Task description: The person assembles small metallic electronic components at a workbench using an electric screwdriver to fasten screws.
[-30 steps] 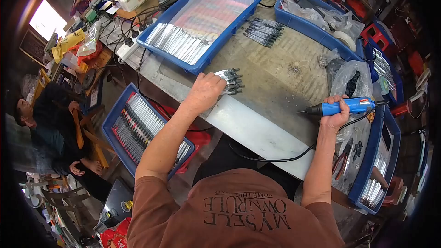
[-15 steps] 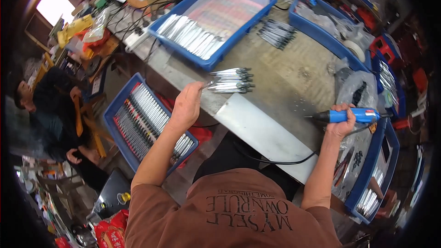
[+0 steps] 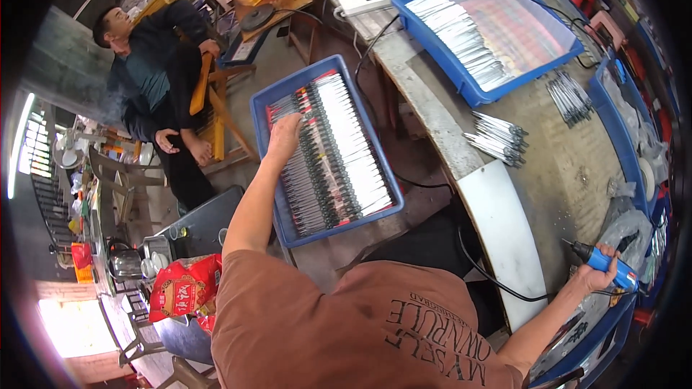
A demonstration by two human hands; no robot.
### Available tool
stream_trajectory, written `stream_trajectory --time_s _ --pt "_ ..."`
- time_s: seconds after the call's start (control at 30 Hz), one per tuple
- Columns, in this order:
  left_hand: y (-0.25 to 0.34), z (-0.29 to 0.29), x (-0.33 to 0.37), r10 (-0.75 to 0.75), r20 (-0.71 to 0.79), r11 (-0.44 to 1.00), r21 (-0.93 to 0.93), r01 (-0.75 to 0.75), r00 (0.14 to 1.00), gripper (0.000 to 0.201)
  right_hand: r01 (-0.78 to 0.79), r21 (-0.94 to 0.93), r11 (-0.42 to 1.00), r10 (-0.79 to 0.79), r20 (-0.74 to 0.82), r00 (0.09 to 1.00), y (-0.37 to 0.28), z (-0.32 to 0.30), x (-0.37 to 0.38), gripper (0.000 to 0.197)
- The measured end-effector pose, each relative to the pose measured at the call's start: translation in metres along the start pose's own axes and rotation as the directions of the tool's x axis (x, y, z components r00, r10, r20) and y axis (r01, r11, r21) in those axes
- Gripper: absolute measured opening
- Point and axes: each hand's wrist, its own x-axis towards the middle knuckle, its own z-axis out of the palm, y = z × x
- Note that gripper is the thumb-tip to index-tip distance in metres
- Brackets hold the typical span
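My left hand (image 3: 285,134) is over the blue tray (image 3: 268,200) at my left, fingers pinched together above the left row of slim silver rods. What the fingers hold, if anything, is hidden. Two long rows of these silver rods (image 3: 357,151) lie side by side in the tray, with dark ends along its middle. At the right, my right hand (image 3: 604,274) is wrapped round a blue powered screwdriver (image 3: 597,258), its thin bit toward the workbench and a black cable trailing from it. A loose bundle of silver rods (image 3: 497,139) with dark tips rests on the bench.
Another blue tray (image 3: 468,91) of silver rods stands on the workbench, beside a smaller rod pile (image 3: 569,99). A white board (image 3: 497,227) lies along the bench's near edge. Behind is a power strip (image 3: 364,1) with black cables. A seated person (image 3: 155,75) is at the far left.
My left hand has moved left from the rod bundle on the bench, where it held one silver rod, to the tray. My view has swung left. The screwdriver stays in my right hand.
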Motion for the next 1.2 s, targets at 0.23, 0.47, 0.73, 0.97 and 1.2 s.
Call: stream_trajectory --time_s 0.23,0.47,0.73,0.97,1.2 --pt "-0.046 0.017 -0.019 -0.085 0.147 0.970 0.240 0.047 0.985 0.016 0.011 -0.009 1.000 -0.010 0.082 0.997 -0.001 -0.008 0.006 0.022" --pt "-0.052 0.024 -0.016 -0.126 0.173 0.955 0.287 0.072 0.977 0.016 0.035 -0.056 0.998 -0.034 0.027 0.999 -0.002 -0.016 0.010 0.022" --pt "-0.053 0.022 -0.017 -0.127 0.252 0.925 0.380 0.023 0.959 0.017 0.043 -0.089 0.995 -0.044 -0.006 0.999 -0.003 -0.015 0.008 0.024" --pt "-0.046 0.018 -0.027 -0.152 0.251 0.901 0.433 0.030 0.956 0.022 0.047 -0.079 0.996 -0.046 0.013 0.999 0.000 -0.007 0.005 0.025" --pt "-0.015 0.021 -0.017 -0.061 0.192 0.940 0.342 -0.009 0.980 0.033 0.055 -0.031 0.998 -0.056 -0.015 0.998 -0.003 -0.005 -0.003 0.021"
